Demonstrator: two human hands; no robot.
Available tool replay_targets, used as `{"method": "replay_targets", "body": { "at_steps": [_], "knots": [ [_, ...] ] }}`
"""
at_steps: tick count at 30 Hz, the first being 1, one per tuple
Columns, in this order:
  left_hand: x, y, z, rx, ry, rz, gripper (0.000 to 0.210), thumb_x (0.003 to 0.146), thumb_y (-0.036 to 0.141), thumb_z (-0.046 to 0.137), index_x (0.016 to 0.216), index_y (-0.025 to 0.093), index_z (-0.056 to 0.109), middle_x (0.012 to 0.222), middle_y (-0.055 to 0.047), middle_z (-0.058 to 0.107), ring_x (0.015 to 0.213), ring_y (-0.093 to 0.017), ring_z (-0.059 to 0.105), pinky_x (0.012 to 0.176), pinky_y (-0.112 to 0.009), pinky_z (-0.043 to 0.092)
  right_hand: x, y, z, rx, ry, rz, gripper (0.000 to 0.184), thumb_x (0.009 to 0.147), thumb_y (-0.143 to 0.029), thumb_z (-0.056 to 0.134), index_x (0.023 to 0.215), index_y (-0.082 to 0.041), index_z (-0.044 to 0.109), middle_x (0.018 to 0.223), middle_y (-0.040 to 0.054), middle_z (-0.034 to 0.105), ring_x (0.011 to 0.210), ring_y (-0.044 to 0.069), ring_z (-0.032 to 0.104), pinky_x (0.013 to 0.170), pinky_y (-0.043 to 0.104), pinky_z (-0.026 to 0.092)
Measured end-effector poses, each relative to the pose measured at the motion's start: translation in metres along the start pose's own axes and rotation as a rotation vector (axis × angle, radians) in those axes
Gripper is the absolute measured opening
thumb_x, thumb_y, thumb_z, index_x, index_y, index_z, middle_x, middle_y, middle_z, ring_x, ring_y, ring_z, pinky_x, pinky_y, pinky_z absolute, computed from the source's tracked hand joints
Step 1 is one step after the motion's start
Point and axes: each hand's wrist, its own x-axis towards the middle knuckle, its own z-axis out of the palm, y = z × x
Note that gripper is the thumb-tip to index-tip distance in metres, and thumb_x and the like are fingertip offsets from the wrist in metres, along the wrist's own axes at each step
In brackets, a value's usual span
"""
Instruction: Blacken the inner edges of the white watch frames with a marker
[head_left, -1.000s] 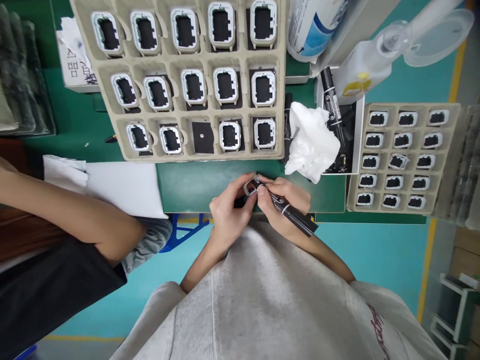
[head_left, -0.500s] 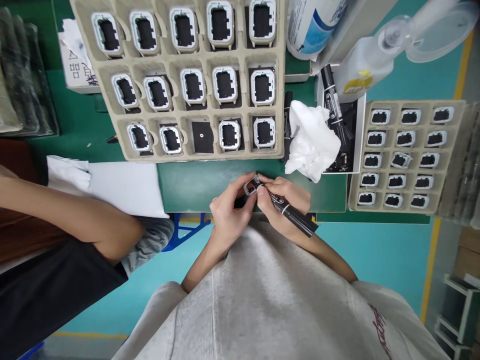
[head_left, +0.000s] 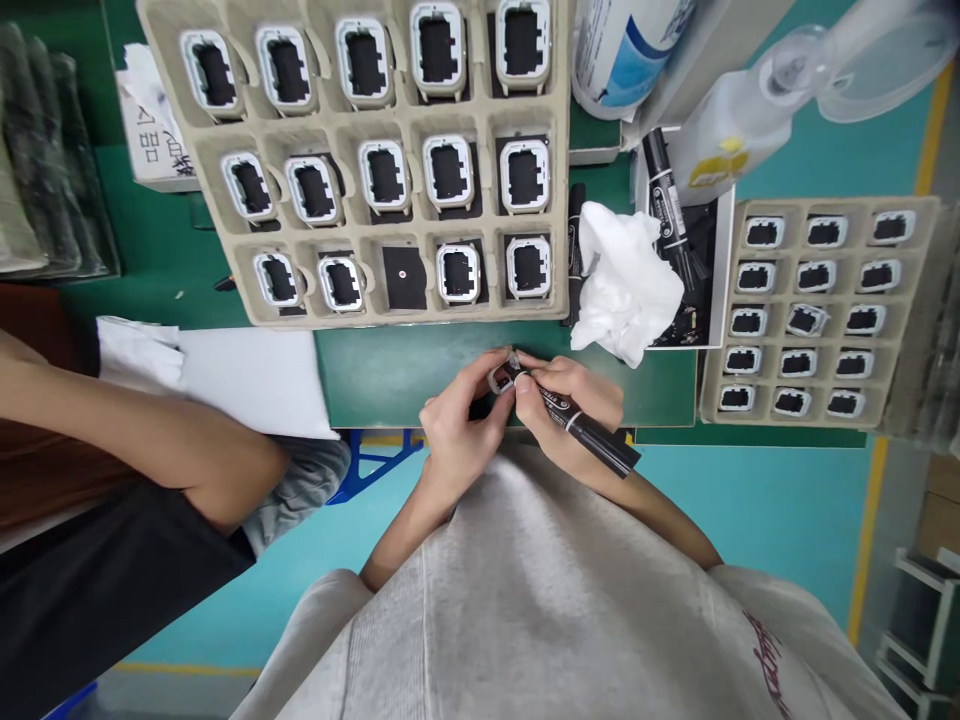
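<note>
Between the thumb and fingers of my left hand (head_left: 466,405) is a small watch-case-like frame (head_left: 498,381), partly covered by the fingers. My right hand (head_left: 570,395) grips a black marker pen (head_left: 592,435), its tip end at the frame and its other end slanting down to the right. Both hands are close together over the near edge of the green table. Just beyond them, a large moulded tray (head_left: 405,318) holds similar pale frames in its compartments. One front-row compartment (head_left: 406,275) shows only a black pad with a small round mark.
A crumpled white cloth (head_left: 626,285) lies right of the large tray, beside a box of markers (head_left: 718,270). Bottles (head_left: 739,140) stand behind. A second tray of frames (head_left: 821,412) sits at right. Another person's arm (head_left: 142,420) is at left, near white sheets (head_left: 247,375).
The hands, frame and marker keep almost the same pose. The view has shifted very slightly.
</note>
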Motion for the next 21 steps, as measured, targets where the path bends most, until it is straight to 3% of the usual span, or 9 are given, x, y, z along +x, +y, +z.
{"method": "replay_targets", "body": {
  "at_steps": [12,21],
  "knots": [
    [-0.0008,-0.0013,-0.0011,-0.005,0.005,-0.048,0.034,0.112,0.027,0.092,0.146,0.028,0.090,0.124,-0.002,0.098,0.095,-0.019,0.095,0.087,-0.026,0.076,0.0003,-0.0017,0.0001,-0.011,0.004,0.009,0.021,0.110,-0.012,0.083,0.104,-0.029,0.073,0.090,-0.0036,0.088,0.083,0.020,0.095,0.091,0.033,0.085],
    [0.0038,0.0002,-0.0045,-0.130,-0.041,-0.151,0.036,0.109,0.029,0.096,0.144,0.027,0.090,0.123,-0.003,0.098,0.097,-0.019,0.096,0.093,-0.027,0.079,0.0002,-0.0024,-0.0023,0.033,-0.001,0.053,0.021,0.108,-0.012,0.084,0.104,-0.030,0.073,0.090,-0.0042,0.089,0.085,0.022,0.096,0.086,0.036,0.086]
  ]
}}
